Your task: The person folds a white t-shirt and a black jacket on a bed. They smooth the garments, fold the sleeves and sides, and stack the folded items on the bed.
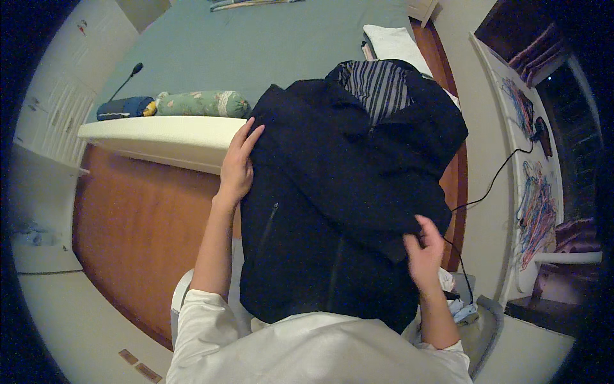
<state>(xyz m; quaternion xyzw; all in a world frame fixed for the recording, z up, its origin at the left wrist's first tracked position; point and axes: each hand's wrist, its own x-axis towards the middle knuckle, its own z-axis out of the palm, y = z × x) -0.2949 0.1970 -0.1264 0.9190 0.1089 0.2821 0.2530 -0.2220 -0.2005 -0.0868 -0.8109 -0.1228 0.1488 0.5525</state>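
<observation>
A dark jacket (331, 192) with a striped lining (376, 89) at its neck lies spread from my lap up over the edge of the bed. One sleeve is folded slantwise across its front, and a zipped pocket shows at its lower left. My left hand (240, 161) rests along the jacket's left edge with the fingers extended. Over the lower right part of the jacket, by the folded sleeve, is my right hand (426, 249), thumb and fingers apart and slightly blurred. Whether it touches the cloth I cannot tell.
The bed (268, 43) bears a green floral bolster (201, 104), a rolled dark blue item (125, 108) and folded white cloth (395, 45). A black cable (496, 177) runs from the windowsill at right, where several clothes hangers (537, 211) and a hair dryer (543, 137) lie. Wooden floor (148, 206) shows at left.
</observation>
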